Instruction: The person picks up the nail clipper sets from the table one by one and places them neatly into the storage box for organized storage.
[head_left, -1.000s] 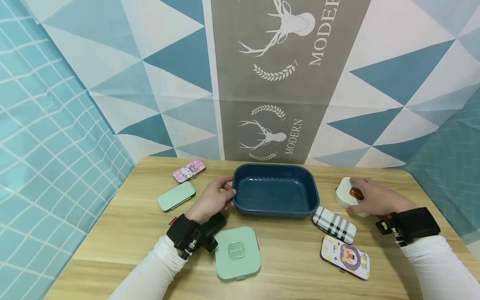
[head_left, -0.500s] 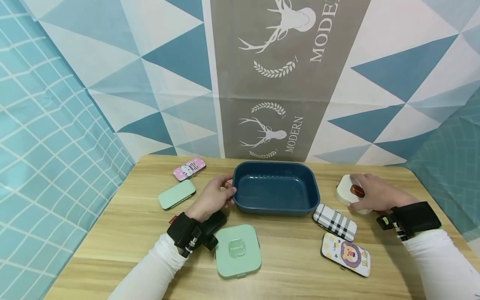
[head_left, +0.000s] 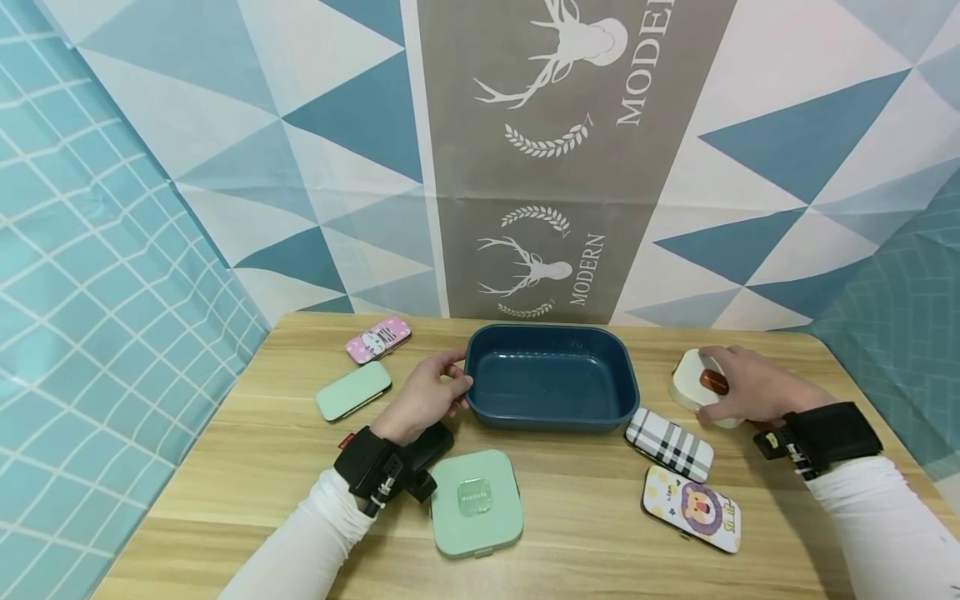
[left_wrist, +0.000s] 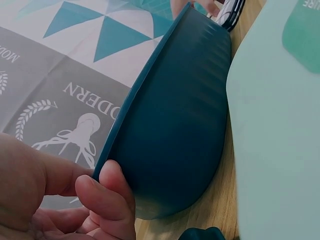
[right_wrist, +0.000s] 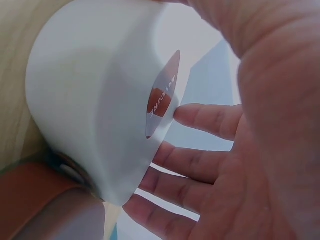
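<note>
My left hand [head_left: 429,392] pinches the left rim of a dark blue rectangular basin [head_left: 555,387] between thumb and fingers, as the left wrist view shows up close. On the right, my right hand [head_left: 757,385] spans a white rounded manicure case [head_left: 686,379], thumb on one side and fingers on the other. In the right wrist view the white case [right_wrist: 90,85] bears a brown label reading MANICURE. A brown object [right_wrist: 40,200] is partly visible beside it. Below the basin lies a square mint green manicure case [head_left: 476,529]. A dark object [head_left: 435,442] sits partly hidden under my left wrist.
A pink cartoon case [head_left: 378,339] and a mint oblong case [head_left: 352,392] lie at the left. Near the basin's right corner are a plaid case [head_left: 670,444] and a lion-print case [head_left: 692,510]. Patterned cloth [head_left: 517,167] hangs behind the wooden table [head_left: 247,500].
My right hand has shifted very slightly on the white case. The left hand and the basin stay in place; the view itself moves a little.
</note>
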